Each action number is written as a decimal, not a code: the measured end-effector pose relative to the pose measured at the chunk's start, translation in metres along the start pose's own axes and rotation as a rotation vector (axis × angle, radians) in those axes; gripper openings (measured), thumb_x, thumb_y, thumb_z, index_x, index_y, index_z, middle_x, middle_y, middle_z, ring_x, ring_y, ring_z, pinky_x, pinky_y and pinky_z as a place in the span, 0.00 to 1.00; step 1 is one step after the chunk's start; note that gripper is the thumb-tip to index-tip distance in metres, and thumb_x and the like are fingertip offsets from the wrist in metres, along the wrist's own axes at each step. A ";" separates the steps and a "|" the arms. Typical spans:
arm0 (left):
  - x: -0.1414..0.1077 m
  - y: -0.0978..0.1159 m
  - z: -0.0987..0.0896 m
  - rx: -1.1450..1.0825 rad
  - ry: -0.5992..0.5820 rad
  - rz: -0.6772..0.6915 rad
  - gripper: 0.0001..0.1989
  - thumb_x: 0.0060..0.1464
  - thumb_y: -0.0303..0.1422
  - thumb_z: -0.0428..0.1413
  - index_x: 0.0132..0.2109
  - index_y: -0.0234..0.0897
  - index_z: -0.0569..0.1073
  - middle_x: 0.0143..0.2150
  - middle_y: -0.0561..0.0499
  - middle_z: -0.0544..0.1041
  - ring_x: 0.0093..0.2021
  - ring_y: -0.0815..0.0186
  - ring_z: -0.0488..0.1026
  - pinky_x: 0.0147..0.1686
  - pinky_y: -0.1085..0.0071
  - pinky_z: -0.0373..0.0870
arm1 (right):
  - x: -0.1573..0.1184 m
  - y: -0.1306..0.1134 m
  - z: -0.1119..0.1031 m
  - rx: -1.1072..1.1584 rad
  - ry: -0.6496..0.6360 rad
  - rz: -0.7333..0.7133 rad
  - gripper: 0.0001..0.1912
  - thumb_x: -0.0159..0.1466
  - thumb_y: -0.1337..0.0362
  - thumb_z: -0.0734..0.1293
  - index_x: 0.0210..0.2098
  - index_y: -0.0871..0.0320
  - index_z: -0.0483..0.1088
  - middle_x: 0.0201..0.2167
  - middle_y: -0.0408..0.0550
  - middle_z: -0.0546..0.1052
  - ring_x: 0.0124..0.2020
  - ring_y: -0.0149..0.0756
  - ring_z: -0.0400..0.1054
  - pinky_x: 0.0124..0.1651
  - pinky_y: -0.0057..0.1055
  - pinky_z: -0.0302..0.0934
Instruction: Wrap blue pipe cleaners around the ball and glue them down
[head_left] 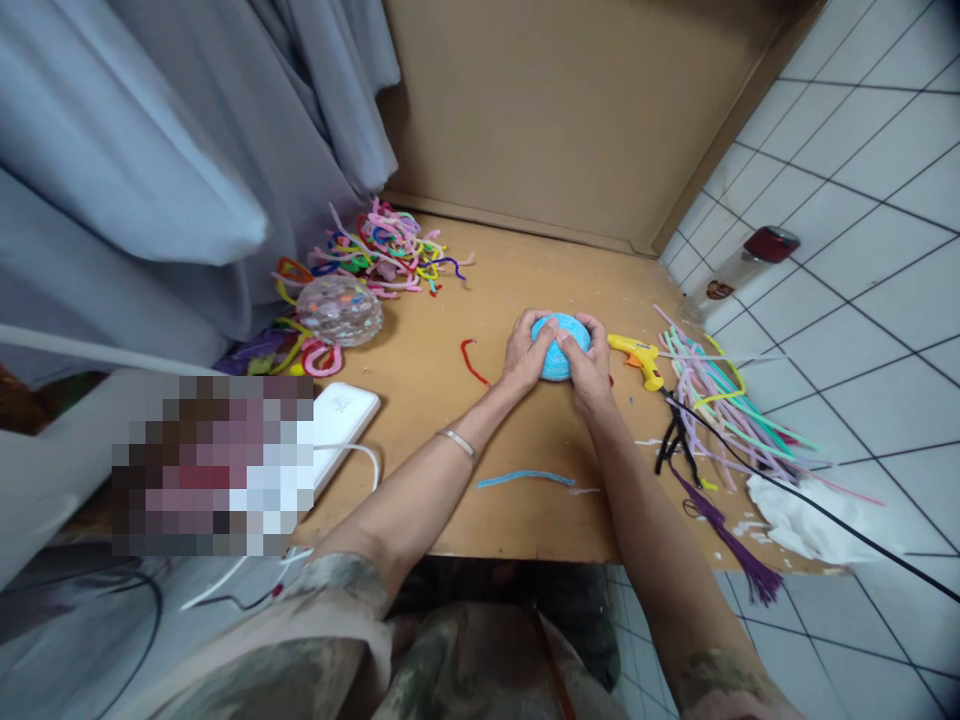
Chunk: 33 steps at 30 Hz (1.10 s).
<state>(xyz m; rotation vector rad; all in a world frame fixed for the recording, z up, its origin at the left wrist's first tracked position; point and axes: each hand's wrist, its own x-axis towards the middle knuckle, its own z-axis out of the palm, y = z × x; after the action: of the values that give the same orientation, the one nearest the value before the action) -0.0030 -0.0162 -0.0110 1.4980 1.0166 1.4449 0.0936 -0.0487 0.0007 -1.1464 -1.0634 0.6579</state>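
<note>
A round, domed blue piece [564, 362], with ridges that look like coiled pipe cleaners, is held between both hands over the table. My left hand [526, 350] grips its left side, thumb laid on top. On its right side my right hand [591, 362] is wrapped the same way, its thumb meeting the piece near the middle. The undersides of the fingers are hidden. Just right of my hands lies a yellow hot glue gun [639, 360]. A red pipe cleaner [472, 362] rests to the left, and a blue pipe cleaner [525, 479] lies nearer my body.
Colourful bent pipe cleaners [390, 245] heap at the back left beside a clear bumpy ball [341, 310]. A white power bank [345, 415] lies left. Straight pipe cleaners [727, 400], a purple bundle [724, 530], white tissue [802, 515] and a clear bottle [731, 280] occupy the right.
</note>
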 end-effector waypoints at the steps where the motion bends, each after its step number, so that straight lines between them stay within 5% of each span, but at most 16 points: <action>1: 0.000 0.000 0.000 0.001 -0.003 0.002 0.11 0.59 0.42 0.51 0.43 0.40 0.70 0.48 0.47 0.76 0.51 0.62 0.72 0.54 0.64 0.67 | 0.000 0.000 0.000 -0.002 -0.004 -0.004 0.25 0.50 0.53 0.71 0.45 0.52 0.64 0.43 0.45 0.69 0.41 0.35 0.64 0.44 0.33 0.62; 33: 0.002 -0.001 0.001 0.004 0.019 0.018 0.10 0.59 0.39 0.50 0.42 0.39 0.70 0.47 0.46 0.77 0.50 0.62 0.73 0.53 0.65 0.68 | -0.001 0.004 -0.001 -0.032 0.015 -0.018 0.26 0.52 0.53 0.70 0.47 0.53 0.64 0.46 0.47 0.70 0.43 0.35 0.66 0.48 0.35 0.63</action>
<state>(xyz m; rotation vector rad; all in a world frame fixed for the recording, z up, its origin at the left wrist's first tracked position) -0.0022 -0.0143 -0.0112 1.5026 1.0197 1.4732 0.0945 -0.0486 -0.0032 -1.1665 -1.0735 0.6195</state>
